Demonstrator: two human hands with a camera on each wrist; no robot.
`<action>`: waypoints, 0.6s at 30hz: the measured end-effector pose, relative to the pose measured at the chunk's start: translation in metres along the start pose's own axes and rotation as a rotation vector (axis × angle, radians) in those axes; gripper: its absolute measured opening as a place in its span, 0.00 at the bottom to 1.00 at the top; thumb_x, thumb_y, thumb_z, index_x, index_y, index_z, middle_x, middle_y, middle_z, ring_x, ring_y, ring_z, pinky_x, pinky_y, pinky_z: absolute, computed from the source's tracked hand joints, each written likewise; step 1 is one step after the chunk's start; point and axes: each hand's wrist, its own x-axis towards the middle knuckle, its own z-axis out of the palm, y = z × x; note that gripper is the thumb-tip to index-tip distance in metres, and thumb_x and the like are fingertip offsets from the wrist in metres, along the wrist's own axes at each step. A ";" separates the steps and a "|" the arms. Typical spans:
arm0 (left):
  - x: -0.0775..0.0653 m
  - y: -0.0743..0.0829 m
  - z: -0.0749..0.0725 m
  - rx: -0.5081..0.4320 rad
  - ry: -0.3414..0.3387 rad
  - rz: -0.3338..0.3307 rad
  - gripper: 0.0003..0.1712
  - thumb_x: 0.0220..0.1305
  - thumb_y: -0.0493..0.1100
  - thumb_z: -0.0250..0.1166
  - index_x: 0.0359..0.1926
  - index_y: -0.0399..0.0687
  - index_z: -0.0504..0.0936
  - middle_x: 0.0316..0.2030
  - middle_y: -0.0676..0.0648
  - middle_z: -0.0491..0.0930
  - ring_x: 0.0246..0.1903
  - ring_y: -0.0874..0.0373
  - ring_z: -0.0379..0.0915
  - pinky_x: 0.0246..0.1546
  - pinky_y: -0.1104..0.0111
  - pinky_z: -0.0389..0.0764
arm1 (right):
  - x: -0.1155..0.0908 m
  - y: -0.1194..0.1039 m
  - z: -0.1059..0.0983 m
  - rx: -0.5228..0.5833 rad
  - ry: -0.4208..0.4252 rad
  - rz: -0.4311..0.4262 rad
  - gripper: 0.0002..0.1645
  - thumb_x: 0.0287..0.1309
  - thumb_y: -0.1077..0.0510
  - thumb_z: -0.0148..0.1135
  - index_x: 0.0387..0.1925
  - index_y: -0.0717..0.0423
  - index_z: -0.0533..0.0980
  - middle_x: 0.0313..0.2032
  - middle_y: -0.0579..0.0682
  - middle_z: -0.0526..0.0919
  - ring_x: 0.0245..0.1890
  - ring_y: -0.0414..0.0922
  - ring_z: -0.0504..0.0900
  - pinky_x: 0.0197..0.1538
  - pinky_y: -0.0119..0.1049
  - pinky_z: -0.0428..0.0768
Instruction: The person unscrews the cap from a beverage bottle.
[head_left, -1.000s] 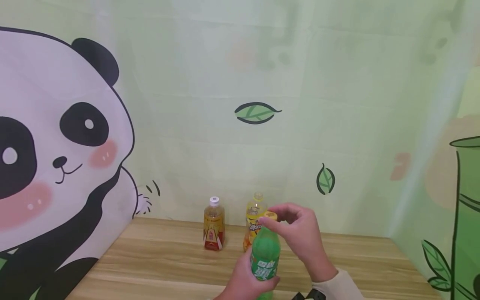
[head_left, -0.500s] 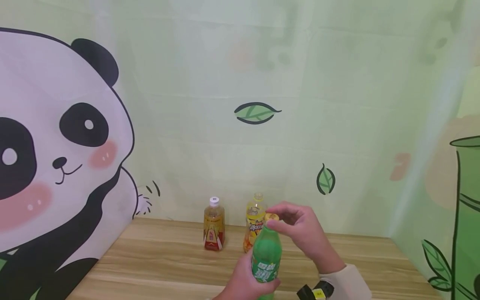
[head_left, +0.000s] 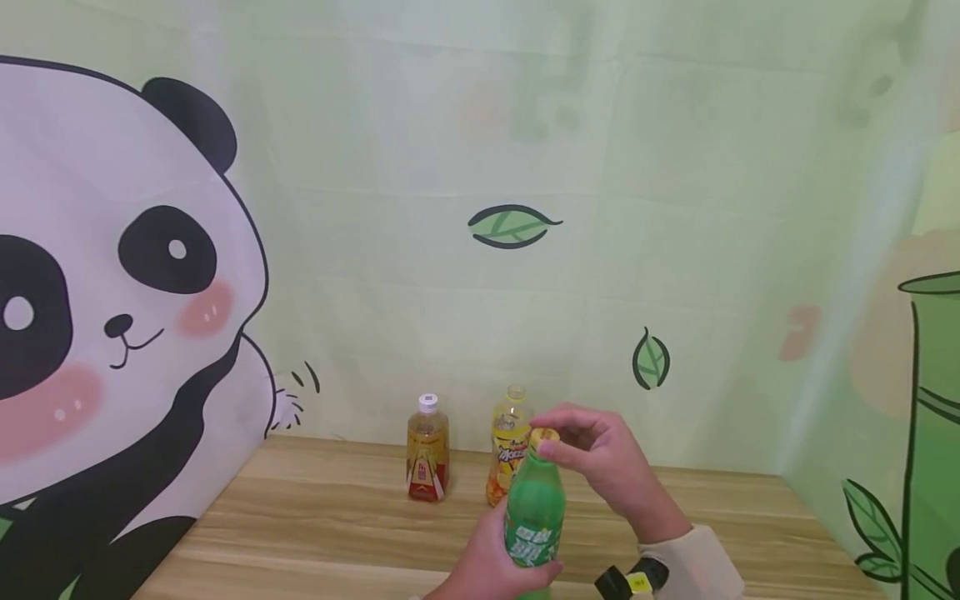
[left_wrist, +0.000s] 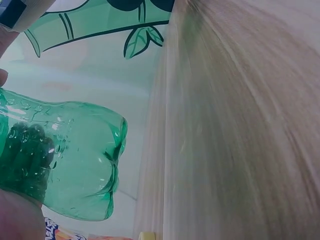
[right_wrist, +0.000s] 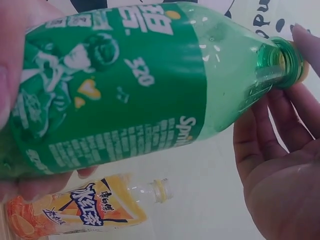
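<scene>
My left hand (head_left: pixel 498 554) grips a green Sprite bottle (head_left: pixel 535 508) round its labelled body, holding it above the table. At its top, the thumb and fingers of my right hand (head_left: pixel 603 454) pinch the yellow bottle cap (head_left: pixel 544 435). In the right wrist view, the green label (right_wrist: pixel 120 95) and the clear green neck show, with the right hand (right_wrist: pixel 280 170) around the cap end. The left wrist view shows the bottle's base (left_wrist: pixel 95 160) off the tabletop, see-through, with drops inside.
Behind the green bottle stands an uncapped yellow-labelled tea bottle (head_left: pixel 507 454). Left of it is a white-capped bottle with amber liquid (head_left: pixel 428 454). A small yellow cap-like thing (left_wrist: pixel 147 235) shows at the left wrist view's lower edge. A printed cloth (head_left: pixel 375 250) backs the wooden table (head_left: pixel 322 517).
The green bottle and my right hand have shifted slightly to the right. My right forearm has swung a little right, and more of the wrist device shows. Fingers stay on the cap.
</scene>
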 end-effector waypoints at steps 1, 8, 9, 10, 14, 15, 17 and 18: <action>0.000 0.000 0.000 -0.002 -0.003 0.001 0.31 0.56 0.43 0.75 0.60 0.59 0.74 0.47 0.51 0.84 0.46 0.56 0.82 0.51 0.68 0.82 | 0.000 0.000 0.000 0.003 -0.001 0.002 0.15 0.64 0.64 0.66 0.52 0.62 0.82 0.46 0.49 0.88 0.42 0.39 0.85 0.46 0.33 0.85; 0.000 0.001 0.000 -0.011 0.007 -0.028 0.31 0.57 0.44 0.75 0.60 0.59 0.74 0.47 0.52 0.84 0.46 0.56 0.82 0.51 0.68 0.82 | -0.002 -0.007 0.011 -0.091 0.175 0.066 0.23 0.58 0.61 0.73 0.56 0.55 0.80 0.48 0.50 0.87 0.50 0.46 0.85 0.55 0.32 0.83; 0.000 0.002 0.000 -0.009 0.012 -0.029 0.31 0.56 0.44 0.75 0.60 0.59 0.74 0.47 0.52 0.84 0.46 0.56 0.81 0.51 0.68 0.82 | -0.002 -0.009 0.014 -0.128 0.228 0.084 0.22 0.56 0.58 0.76 0.53 0.54 0.81 0.45 0.51 0.87 0.48 0.46 0.85 0.53 0.32 0.83; 0.000 0.002 0.000 -0.004 0.019 -0.028 0.31 0.56 0.44 0.76 0.59 0.59 0.74 0.47 0.52 0.84 0.45 0.56 0.81 0.51 0.68 0.82 | -0.002 -0.011 0.017 -0.169 0.283 0.106 0.22 0.53 0.56 0.78 0.49 0.53 0.81 0.43 0.51 0.87 0.45 0.46 0.84 0.51 0.32 0.83; 0.000 0.002 0.000 0.011 0.037 -0.029 0.31 0.55 0.44 0.76 0.59 0.59 0.75 0.46 0.52 0.84 0.45 0.57 0.81 0.50 0.68 0.81 | -0.004 -0.018 0.028 -0.298 0.443 0.177 0.24 0.41 0.47 0.86 0.36 0.50 0.81 0.34 0.48 0.85 0.38 0.46 0.82 0.44 0.34 0.83; 0.000 0.002 0.001 0.014 0.040 -0.031 0.31 0.55 0.44 0.76 0.59 0.59 0.75 0.46 0.52 0.84 0.45 0.56 0.81 0.50 0.68 0.81 | -0.005 -0.019 0.030 -0.318 0.463 0.190 0.24 0.39 0.46 0.86 0.34 0.49 0.81 0.33 0.47 0.85 0.37 0.46 0.82 0.44 0.34 0.82; 0.000 0.003 0.001 0.012 0.042 -0.037 0.31 0.55 0.45 0.76 0.59 0.59 0.75 0.46 0.52 0.84 0.45 0.56 0.81 0.50 0.68 0.81 | -0.006 -0.022 0.031 -0.327 0.478 0.194 0.23 0.38 0.46 0.87 0.31 0.49 0.81 0.32 0.46 0.86 0.36 0.47 0.82 0.43 0.34 0.82; 0.000 0.003 0.001 0.011 0.042 -0.038 0.31 0.55 0.45 0.76 0.59 0.59 0.75 0.46 0.52 0.84 0.45 0.56 0.81 0.50 0.68 0.81 | -0.007 -0.023 0.032 -0.323 0.476 0.194 0.22 0.38 0.46 0.87 0.31 0.49 0.82 0.31 0.46 0.86 0.36 0.47 0.82 0.43 0.34 0.82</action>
